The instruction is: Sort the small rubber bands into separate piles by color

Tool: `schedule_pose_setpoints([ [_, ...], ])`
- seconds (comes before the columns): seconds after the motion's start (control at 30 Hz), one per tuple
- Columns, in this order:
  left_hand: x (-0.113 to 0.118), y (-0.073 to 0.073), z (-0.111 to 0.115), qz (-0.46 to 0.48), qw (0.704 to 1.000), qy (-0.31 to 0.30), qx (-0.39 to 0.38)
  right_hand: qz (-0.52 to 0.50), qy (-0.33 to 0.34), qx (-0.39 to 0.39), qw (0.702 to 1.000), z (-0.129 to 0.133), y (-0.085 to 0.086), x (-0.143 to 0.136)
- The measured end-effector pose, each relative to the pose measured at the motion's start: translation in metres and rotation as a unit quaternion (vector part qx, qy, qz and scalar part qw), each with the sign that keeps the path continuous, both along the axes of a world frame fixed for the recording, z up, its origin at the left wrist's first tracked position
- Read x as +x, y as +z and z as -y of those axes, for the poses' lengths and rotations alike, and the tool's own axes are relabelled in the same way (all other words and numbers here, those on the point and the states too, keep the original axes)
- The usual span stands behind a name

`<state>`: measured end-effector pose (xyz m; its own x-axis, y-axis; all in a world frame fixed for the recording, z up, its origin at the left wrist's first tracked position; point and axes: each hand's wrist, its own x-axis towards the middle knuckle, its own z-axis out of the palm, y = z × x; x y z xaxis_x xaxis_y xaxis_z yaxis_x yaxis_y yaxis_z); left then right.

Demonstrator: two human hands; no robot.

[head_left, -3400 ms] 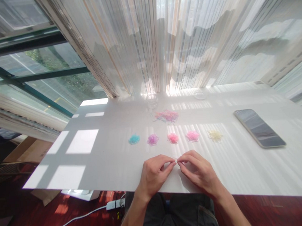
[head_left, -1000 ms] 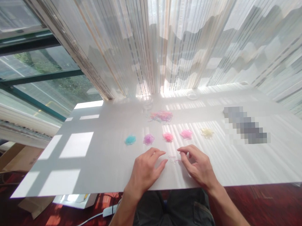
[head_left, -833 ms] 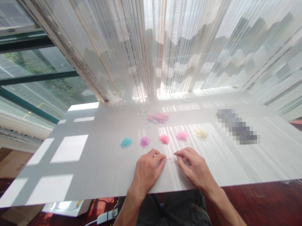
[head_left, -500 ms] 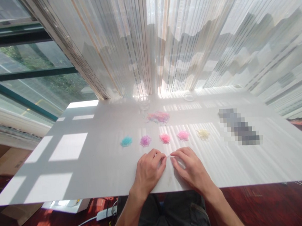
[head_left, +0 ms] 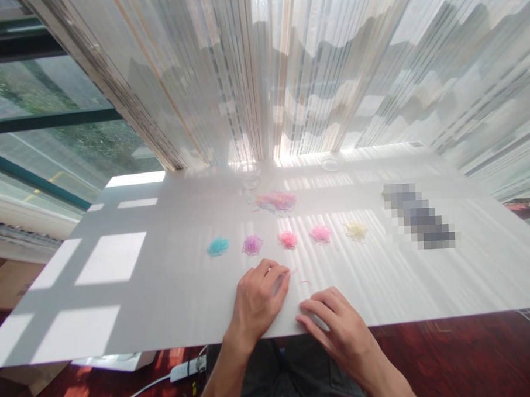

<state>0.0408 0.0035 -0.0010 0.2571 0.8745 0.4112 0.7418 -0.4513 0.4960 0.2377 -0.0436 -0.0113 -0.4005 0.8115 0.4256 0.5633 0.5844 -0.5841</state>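
Observation:
My left hand (head_left: 260, 298) rests on the white table (head_left: 172, 296), thumb and forefinger pinched on a thin pale-pink rubber band (head_left: 294, 271). Just right of those fingertips, a pink rubber band (head_left: 305, 281) lies loose on the table. My right hand (head_left: 334, 318) is nearer the front edge, its thumb and fingers apart with nothing seen between them. Beyond the hands runs a row of small rubber-band piles: teal (head_left: 218, 246), purple (head_left: 252, 244), coral red (head_left: 288, 239), pink (head_left: 321, 234) and pale yellow (head_left: 355, 230).
A mixed-colour heap of bands (head_left: 275, 201) lies behind the row. Farther back are a clear round container (head_left: 249, 173) and a clear round lid-like disc (head_left: 330, 164). A blurred dark object (head_left: 419, 215) lies at right. Striped curtains (head_left: 259, 76) hang behind the table.
My right hand has drawn away from the left, back toward the table's front edge, and its fingers have parted. A loose pink band now shows between the hands. The view has shifted slightly.

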Motion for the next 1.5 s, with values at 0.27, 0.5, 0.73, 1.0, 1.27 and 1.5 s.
schedule_pose_setpoints([
  [0.27,-0.012,0.010,0.038,0.028,0.995,-0.065,-0.070,0.017,0.012,-0.073,0.997,0.002,0.006,0.010],
  [0.5,-0.007,0.007,0.051,-0.001,0.995,-0.069,-0.066,0.026,0.011,-0.068,0.997,-0.005,0.008,0.001],
  [0.73,-0.006,0.017,0.033,0.064,0.994,-0.077,-0.037,-0.026,-0.010,-0.062,0.998,-0.014,0.013,0.000],
  [1.0,-0.003,0.016,0.020,0.122,0.988,-0.072,-0.063,-0.079,-0.018,-0.043,0.996,-0.030,0.015,-0.006],
  [1.27,0.000,0.005,0.019,0.169,0.980,-0.049,-0.092,-0.133,-0.005,-0.031,0.991,-0.032,0.006,-0.004],
  [1.5,-0.001,0.006,0.019,0.158,0.982,-0.057,-0.089,-0.145,-0.010,-0.054,0.988,-0.033,0.010,-0.003],
])
